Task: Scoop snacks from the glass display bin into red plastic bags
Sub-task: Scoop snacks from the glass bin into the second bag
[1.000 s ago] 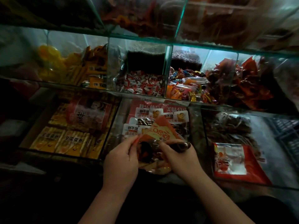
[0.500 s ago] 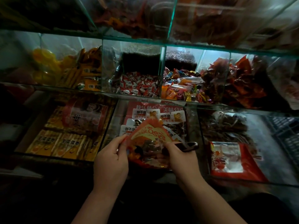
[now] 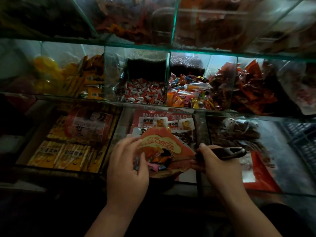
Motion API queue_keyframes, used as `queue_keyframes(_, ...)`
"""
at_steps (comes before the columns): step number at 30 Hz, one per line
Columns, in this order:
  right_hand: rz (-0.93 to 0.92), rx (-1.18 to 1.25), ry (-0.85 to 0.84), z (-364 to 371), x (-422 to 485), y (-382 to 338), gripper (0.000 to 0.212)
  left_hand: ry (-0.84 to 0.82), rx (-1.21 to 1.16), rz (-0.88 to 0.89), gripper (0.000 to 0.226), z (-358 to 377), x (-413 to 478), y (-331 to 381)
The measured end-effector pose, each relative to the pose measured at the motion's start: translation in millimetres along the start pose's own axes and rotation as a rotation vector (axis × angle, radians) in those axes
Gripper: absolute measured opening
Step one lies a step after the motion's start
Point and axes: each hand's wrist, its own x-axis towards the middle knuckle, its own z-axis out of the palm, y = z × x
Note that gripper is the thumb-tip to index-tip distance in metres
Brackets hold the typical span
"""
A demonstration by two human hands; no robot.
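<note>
A gold-printed red plastic bag is pinched open by the left hand; a dark scoop, dipped into it, is gripped by the right hand.

Glossy red plastic bag, clear glass bin, shiny foil-wrapped snacks

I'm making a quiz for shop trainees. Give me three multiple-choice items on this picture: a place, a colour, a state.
1. Where does the spare red bag lie? A. right of the right hand B. on the top shelf C. on the floor
2. The scoop handle is: A. white B. dark C. yellow
3. The red bag in the left hand is: A. sealed B. empty C. open, candies inside
Key: 1 A, on the glass past the right wrist; 2 B, near black; 3 C, candies show in its mouth.
</note>
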Motion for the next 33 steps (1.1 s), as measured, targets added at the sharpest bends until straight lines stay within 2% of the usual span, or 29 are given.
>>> queue_keyframes(3, -0.033, 0.012, 0.035, -12, -2, -1, 0.021, -0.069, -0.091, 0.067, 0.029, 8, -4, 10)
queue_keyframes(6, 0.039, 0.098, 0.079, -23, -2, -1, 0.026, -0.196, -0.056, -0.002, 0.028, 17, 0, 15)
queue_keyframes(11, 0.056, 0.178, 0.069, -38, -4, -7, 0.028, -0.363, 0.107, -0.133, 0.054, 35, 11, 8)
queue_keyframes(15, 0.051, 0.224, -0.021, -45, -9, -20, 0.014, -0.514, 0.131, -0.25, 0.063, 48, 17, 0)
queue_keyframes(17, 0.055, 0.234, -0.072, -48, -11, -25, 0.017, -0.499, 0.102, -0.229, 0.062, 53, 17, -4)
queue_keyframes(21, 0.041, 0.25, -0.147, -51, -20, -32, 0.024, -0.365, 0.092, -0.15, 0.062, 58, 11, -2)
queue_keyframes(24, 0.025, 0.289, -0.193, -54, -25, -37, 0.015, -0.285, 0.062, -0.126, 0.068, 57, 7, 4)
queue_keyframes(28, 0.029, 0.377, -0.23, -62, -33, -50, 0.007, -0.171, 0.064, -0.006, 0.045, 56, 19, 16)
queue_keyframes(30, 0.024, 0.396, -0.207, -66, -35, -58, 0.004, -0.146, 0.047, 0.051, 0.043, 58, 32, 28)
queue_keyframes(33, -0.004, 0.437, -0.119, -69, -32, -72, 0.026, -0.128, 0.008, 0.133, 0.043, 67, 57, 47)
